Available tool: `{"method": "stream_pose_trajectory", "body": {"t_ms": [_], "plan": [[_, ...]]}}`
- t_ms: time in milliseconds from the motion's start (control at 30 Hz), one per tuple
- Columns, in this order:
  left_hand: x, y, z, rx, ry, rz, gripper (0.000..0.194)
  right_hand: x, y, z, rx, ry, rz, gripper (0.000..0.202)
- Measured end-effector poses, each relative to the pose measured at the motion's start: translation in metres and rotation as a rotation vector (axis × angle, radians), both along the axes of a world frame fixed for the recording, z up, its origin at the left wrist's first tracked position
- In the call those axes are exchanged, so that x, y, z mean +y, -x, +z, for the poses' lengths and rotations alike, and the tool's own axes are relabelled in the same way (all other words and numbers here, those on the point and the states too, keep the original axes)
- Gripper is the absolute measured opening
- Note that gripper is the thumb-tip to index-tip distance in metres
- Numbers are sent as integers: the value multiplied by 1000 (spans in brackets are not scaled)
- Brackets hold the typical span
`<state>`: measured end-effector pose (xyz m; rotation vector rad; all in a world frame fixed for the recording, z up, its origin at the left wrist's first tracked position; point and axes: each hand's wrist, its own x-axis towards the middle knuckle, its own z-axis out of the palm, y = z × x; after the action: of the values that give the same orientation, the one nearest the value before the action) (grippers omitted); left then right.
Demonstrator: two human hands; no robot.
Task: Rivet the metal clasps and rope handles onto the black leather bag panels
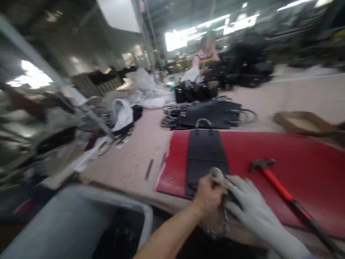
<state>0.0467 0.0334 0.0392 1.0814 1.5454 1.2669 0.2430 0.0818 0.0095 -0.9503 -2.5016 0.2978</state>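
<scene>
Both hands work at the near end of a black bag panel.
Bare left hand [208, 196] grips a metal fitting [217, 173] on the panel [205, 158]; gloved right hand [249, 203] presses flat beside it; hammer [280, 190] lies unused right.

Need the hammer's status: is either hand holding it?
No. The hammer lies untouched on the red mat; both the left hand and gloved right hand rest on the black bag panel.
</scene>
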Motion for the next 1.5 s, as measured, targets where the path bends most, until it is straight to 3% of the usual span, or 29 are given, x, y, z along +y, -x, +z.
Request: {"method": "stream_pose_trajectory", "body": {"t_ms": [33, 100, 300, 567, 800, 933, 1067, 1233, 1333, 1500], "plan": [[3, -16, -6, -83, -8, -40, 34, -7, -17, -1, -49, 30, -42, 57], [5, -27, -11, -248, -14, -73, 39, -14, -28, -2, -94, 88, -79, 65], [-16, 1, -6, -501, 102, -102, 53, -13, -15, 1, -72, 114, -101, 62], [-41, 12, -8, -520, 86, -93, 56, -11, -19, -1, -74, 94, -96, 59], [-61, 20, -5, -321, 2, -106, 40, -8, -19, 3, -84, 115, -87, 58], [-73, 19, -6, -403, -9, -95, 47, -11, -13, 11, -5, 184, -133, 51], [-84, 19, 0, -409, -19, -107, 48, -43, 8, 40, 256, 333, -178, 47], [-97, 16, 6, -490, -34, -120, 53, -99, 45, 72, 314, 746, -166, 71], [-105, 14, 4, -527, -23, -141, 54, -118, 58, 68, 348, 896, -188, 78], [-116, 11, 8, -579, -82, -49, 55, -132, 58, 54, 379, 854, -174, 51]]}}
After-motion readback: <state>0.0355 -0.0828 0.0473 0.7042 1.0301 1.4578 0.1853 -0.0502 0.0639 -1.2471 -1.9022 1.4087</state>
